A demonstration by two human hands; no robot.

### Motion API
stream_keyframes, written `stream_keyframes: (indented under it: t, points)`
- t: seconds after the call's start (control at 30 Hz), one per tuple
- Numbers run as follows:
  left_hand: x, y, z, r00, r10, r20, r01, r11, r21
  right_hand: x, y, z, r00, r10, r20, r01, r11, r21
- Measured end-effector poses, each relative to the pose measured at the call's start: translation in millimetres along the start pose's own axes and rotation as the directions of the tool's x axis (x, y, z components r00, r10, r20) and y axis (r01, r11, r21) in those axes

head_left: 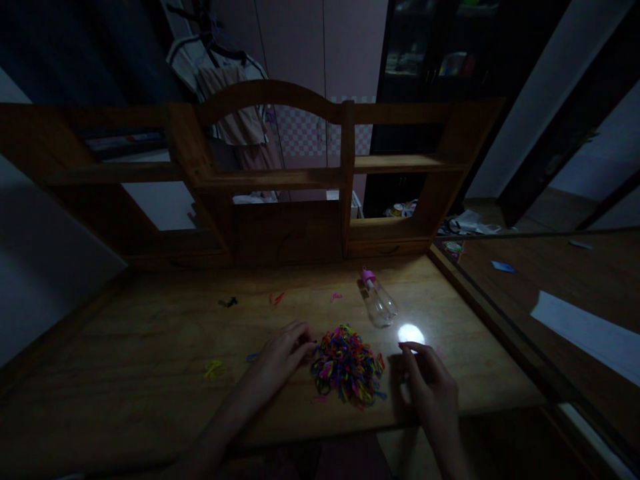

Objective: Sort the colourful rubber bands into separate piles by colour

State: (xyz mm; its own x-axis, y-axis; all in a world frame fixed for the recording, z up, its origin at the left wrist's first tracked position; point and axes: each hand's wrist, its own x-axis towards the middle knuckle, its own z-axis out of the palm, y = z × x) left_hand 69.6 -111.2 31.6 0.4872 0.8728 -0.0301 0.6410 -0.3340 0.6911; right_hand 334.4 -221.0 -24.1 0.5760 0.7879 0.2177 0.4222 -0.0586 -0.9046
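A heap of multicoloured rubber bands [347, 367] lies on the wooden desk. My left hand [287, 350] is at the heap's left edge, thumb and forefinger pinched; a tiny dark spot shows at the tips, too small to name. To the right of the heap, my right hand [433, 380] hovers apart from it, its thumb and forefinger closed together, and whatever is between them cannot be made out. Small separate groups lie around: black bands [231, 302], red bands [277, 299], pink bands [336, 297], yellow bands [213, 369] and blue bands [253, 358], partly beside my left forearm.
A clear bottle with a pink cap [381, 305] lies on its side behind the heap. Wooden shelving [285, 180] stands along the desk's [165, 333] back edge. A bright light reflection falls near my right hand. Beyond the right edge are papers [590, 333] on another surface.
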Motion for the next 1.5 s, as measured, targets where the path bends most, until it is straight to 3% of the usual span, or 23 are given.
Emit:
stream_keyframes:
  t: [0.43, 0.83, 0.97, 1.17, 1.27, 1.33, 1.5]
  points:
    - [4, -9, 13.4, 0.996, -0.093, -0.006, 0.082, 0.906, -0.415, 0, 2, 0, 0.999, -0.041, 0.021, 0.042, 0.998, -0.044]
    - [0, -5, 9.6, 0.995, 0.022, -0.1, -0.052, 0.951, -0.306, -2, 1, 0, 0.999, -0.039, 0.02, 0.04, 0.998, -0.056]
    - [-1, -4, 10.1, 0.998, 0.005, -0.068, -0.03, 0.924, -0.382, -1, 1, 0, 0.999, -0.041, 0.034, 0.043, 0.997, -0.06]
    - [-5, -3, 11.9, 0.994, -0.107, -0.009, 0.091, 0.884, -0.458, 0, 7, -1, 0.997, -0.062, 0.046, 0.065, 0.995, -0.071]
    - [-4, -13, 1.7, 0.991, -0.121, -0.048, 0.089, 0.896, -0.434, -1, 8, -1, 0.997, -0.057, 0.051, 0.06, 0.997, -0.056]
    - [0, -31, -14.3, 0.985, -0.141, -0.1, 0.09, 0.91, -0.404, -1, 8, -1, 0.997, -0.041, 0.058, 0.044, 0.998, -0.043]
    - [19, -109, -81.0, 0.929, -0.185, -0.32, 0.139, 0.977, -0.161, -1, 10, 0, 0.998, -0.024, 0.056, 0.026, 0.999, -0.035]
